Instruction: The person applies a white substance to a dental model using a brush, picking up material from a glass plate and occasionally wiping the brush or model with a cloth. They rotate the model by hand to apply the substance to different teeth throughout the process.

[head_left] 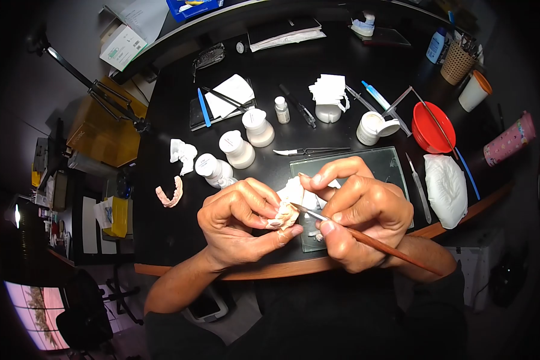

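My left hand [240, 222] is closed around a small cream-coloured dental model [288, 217], pinching it between thumb and fingers. A slim brush with a brown wooden handle [381, 245] is gripped in my right hand [363, 210], and its dark tip meets the model or sits very close to it. Something white and crumpled, perhaps tissue, shows between the hands; its hold is partly hidden. Beneath the hands lies a glass slab [384, 165], bearing small whitish bits. A pinkish dental arch model [170, 193] rests on the table left of my left hand.
Several white-lidded jars [237, 150] stand beyond my left hand. Tweezers [312, 151] lie behind the slab. An open white jar [369, 128], a red bowl [432, 127], a metal spatula [419, 189] and a white cloth-like bundle [446, 192] are on the right.
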Action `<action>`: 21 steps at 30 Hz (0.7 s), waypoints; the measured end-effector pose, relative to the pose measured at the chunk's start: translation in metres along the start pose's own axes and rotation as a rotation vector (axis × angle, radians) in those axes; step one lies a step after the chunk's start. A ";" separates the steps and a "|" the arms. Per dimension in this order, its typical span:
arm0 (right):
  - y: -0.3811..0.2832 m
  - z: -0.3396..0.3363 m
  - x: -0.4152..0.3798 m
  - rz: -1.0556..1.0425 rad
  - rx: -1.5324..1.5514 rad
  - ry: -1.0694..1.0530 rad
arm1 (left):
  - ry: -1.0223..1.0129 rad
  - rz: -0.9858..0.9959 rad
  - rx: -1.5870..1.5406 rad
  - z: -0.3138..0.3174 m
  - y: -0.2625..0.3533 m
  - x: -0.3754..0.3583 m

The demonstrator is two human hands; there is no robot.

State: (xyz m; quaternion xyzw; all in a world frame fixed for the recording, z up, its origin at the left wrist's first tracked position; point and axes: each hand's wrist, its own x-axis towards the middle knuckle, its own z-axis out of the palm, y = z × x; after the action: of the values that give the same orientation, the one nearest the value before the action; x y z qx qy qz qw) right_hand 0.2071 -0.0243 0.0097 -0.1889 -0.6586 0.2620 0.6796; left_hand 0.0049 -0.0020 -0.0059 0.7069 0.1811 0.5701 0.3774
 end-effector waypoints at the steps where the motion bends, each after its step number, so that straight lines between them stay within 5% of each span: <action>1: 0.002 0.001 -0.002 0.023 0.025 0.029 | -0.019 -0.008 0.009 -0.001 0.000 -0.001; 18: 0.003 -0.001 -0.002 0.038 0.060 -0.010 | -0.037 0.014 0.063 -0.003 0.001 0.000; 21: -0.001 -0.008 0.000 0.034 0.070 -0.144 | -0.053 0.031 0.060 -0.003 0.000 0.000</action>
State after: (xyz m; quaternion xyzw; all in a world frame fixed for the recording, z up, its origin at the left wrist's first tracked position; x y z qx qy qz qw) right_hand 0.2151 -0.0248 0.0095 -0.1567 -0.6929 0.3095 0.6321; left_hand 0.0024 -0.0009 -0.0060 0.7356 0.1772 0.5513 0.3516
